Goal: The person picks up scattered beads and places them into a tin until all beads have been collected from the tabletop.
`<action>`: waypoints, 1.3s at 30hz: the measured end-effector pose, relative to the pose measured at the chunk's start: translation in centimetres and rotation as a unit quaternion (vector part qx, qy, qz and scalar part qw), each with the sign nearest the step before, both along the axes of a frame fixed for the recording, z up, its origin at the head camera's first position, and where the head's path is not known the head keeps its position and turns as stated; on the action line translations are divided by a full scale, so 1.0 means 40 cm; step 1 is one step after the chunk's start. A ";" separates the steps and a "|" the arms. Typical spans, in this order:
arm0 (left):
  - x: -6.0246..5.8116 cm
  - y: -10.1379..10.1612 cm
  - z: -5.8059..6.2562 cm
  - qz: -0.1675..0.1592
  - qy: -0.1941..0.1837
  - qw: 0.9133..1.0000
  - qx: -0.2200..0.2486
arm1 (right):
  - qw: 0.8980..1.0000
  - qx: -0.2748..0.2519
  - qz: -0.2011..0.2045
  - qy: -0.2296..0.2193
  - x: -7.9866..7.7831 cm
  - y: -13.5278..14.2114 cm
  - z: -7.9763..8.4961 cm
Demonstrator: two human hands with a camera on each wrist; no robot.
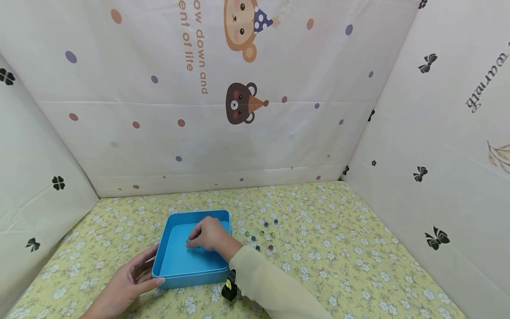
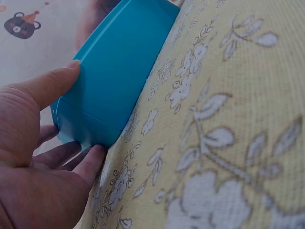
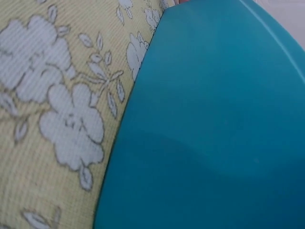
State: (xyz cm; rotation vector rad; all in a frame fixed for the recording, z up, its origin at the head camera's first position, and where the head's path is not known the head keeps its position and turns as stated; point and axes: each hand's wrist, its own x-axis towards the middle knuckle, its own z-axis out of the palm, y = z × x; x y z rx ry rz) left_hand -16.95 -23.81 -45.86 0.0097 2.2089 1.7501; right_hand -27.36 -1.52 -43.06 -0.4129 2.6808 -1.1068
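Observation:
A square, open-topped blue box (image 1: 191, 280) stands on the flowered cloth. At its near left corner my left hand (image 1: 129, 279) grips the outside, thumb on the front wall and fingers along the left side; the left wrist view shows this hand (image 2: 43, 138) round the corner up close. My right hand (image 1: 209, 235) reaches inside the box, low over its floor, fingertips pinched on a small marble (image 1: 187, 241) that is mostly hidden. In the right wrist view the blue box wall (image 3: 200, 119) fills most of the frame, and that hand's fingers are out of sight.
Several glass marbles lie loose right of the box, among them a blue marble (image 1: 276, 221), a green marble (image 1: 272, 235) and a brown marble (image 1: 271, 247). Printed cloth walls (image 1: 179, 141) enclose the back and sides of the flowered cloth (image 1: 338, 266).

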 end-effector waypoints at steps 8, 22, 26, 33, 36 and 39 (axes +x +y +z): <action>0.000 -0.003 -0.002 -0.001 0.003 1.000 -0.003 | 1.000 -0.014 -0.007 0.003 -0.002 0.000 -0.002; 0.001 -0.005 -0.004 0.001 0.003 1.000 -0.006 | 0.997 -0.071 0.036 0.021 -0.004 0.049 0.037; 0.001 -0.004 -0.003 0.000 0.003 1.000 -0.003 | 0.995 -0.084 0.050 0.035 -0.003 0.079 0.050; 0.000 0.003 0.003 -0.006 0.007 1.000 0.003 | 0.992 -0.094 0.055 0.058 -0.004 0.131 0.055; 0.000 0.004 0.003 -0.005 0.008 1.000 -0.001 | 0.991 -0.111 0.056 0.057 0.000 0.153 0.054; -0.001 0.004 0.002 -0.005 0.009 1.000 -0.007 | 0.989 -0.129 0.054 0.052 0.004 0.173 0.050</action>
